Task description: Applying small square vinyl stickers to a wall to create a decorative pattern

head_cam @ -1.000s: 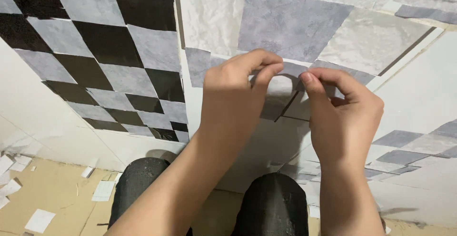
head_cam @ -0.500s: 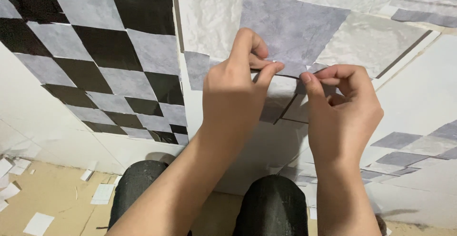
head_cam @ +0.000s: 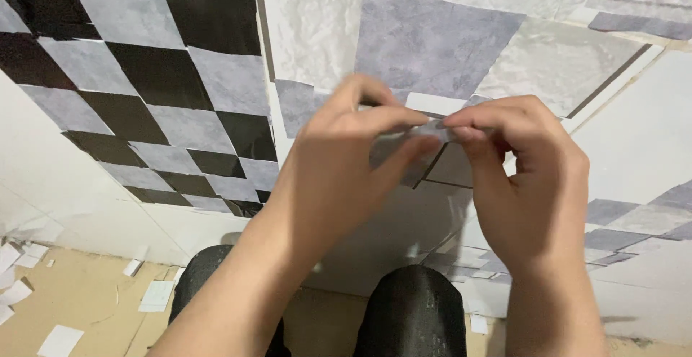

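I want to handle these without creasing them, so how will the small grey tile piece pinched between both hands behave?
The grey tile piece looks thin and probably light, since fingertips alone carry it. It likely flexes, seeming to bend between left hand and right hand. Unlikely to roll.

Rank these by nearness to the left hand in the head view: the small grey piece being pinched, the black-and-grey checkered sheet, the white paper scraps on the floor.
1. Small grey piece: at the left hand fingertips.
2. Black-and-grey checkered sheet: to its left.
3. White paper scraps: far lower left, on the floor.
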